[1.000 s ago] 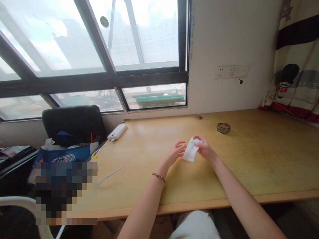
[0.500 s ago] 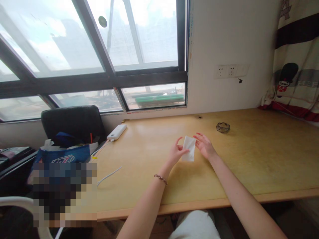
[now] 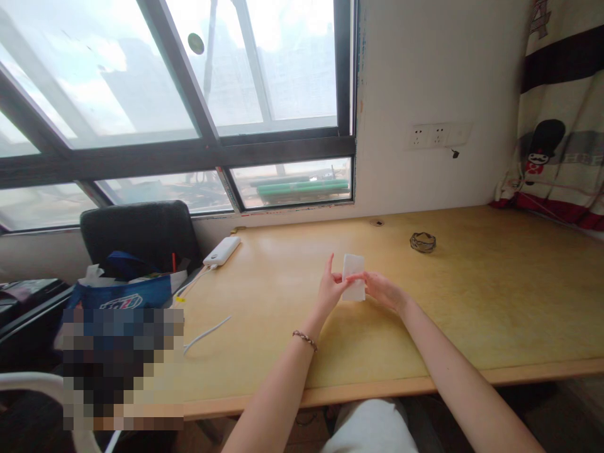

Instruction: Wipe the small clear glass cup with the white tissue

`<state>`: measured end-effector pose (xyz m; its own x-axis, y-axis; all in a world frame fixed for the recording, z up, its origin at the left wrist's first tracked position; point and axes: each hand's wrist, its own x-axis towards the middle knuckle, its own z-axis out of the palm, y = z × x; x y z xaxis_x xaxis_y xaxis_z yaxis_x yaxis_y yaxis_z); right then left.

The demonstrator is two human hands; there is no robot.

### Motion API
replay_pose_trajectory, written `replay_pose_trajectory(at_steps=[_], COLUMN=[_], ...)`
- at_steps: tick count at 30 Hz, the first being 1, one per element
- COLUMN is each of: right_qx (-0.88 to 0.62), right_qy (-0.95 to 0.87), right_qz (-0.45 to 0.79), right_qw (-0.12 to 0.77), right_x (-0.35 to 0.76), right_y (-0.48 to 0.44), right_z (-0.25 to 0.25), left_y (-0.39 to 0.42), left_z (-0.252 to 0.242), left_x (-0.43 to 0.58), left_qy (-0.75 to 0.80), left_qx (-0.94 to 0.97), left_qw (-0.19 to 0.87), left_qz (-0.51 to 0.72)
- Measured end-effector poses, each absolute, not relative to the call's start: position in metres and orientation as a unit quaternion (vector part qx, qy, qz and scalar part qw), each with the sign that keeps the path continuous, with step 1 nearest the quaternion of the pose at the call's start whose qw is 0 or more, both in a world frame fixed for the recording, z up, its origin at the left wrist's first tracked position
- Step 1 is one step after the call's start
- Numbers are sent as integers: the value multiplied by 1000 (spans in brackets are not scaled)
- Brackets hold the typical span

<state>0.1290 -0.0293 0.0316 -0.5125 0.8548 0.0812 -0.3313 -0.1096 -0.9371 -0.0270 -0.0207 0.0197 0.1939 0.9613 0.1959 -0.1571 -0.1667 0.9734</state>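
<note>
Closest of all, pale clothing (image 3: 370, 428) over the lap, below the front edge of the worktop (image 3: 495, 296); off to the left, a white curved tube (image 3: 33, 379), purpose unclear. Past that edge, two bare forearms reaching in, a braided bracelet (image 3: 304, 340) on the left wrist, and a loose white cable (image 3: 207, 333) lying well to the left. Between the hands, seemingly just above the worktop, a small white sheet (image 3: 353, 265), roughly upright, tissue or thin paper, hard to tell which. Left hand (image 3: 331, 288) in a light pinch at the left edge, thumb in front, index finger raised clear. Right hand (image 3: 383, 290) narrowed to what looks like a pinch at the right edge, one digit across the front, fingertips behind hidden. Newly changed: half a second ago, right grip spread and just beside the sheet, left grip alone holding; now, contact from both sides. Probably steadier control of the sheet as a result. Farther off, a dark bracelet-like ring (image 3: 423, 242) to the right, untouched; to the left, a white power bank (image 3: 222, 251), a blue bag (image 3: 123, 296) and a black chair back (image 3: 139, 236). Behind everything, wall sockets (image 3: 427, 135), a patterned curtain (image 3: 545, 151) and a dark-framed window (image 3: 278, 69).
</note>
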Motion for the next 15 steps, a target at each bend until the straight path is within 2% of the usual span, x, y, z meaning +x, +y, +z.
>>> replay_pose_trajectory(at_steps=[9,15], right_qx=[-274,-292], right_qy=[-464,-454], right_qz=[641,640], right_qw=[546,547], right_x=[132,131], right_y=[-19,-19], right_z=[30,28], left_y=[-24,-27], left_z=[30,29], left_x=[-29,-31], left_qy=[331,346], left_qx=[560,609], left_qw=[574,593], left_qz=[497,397])
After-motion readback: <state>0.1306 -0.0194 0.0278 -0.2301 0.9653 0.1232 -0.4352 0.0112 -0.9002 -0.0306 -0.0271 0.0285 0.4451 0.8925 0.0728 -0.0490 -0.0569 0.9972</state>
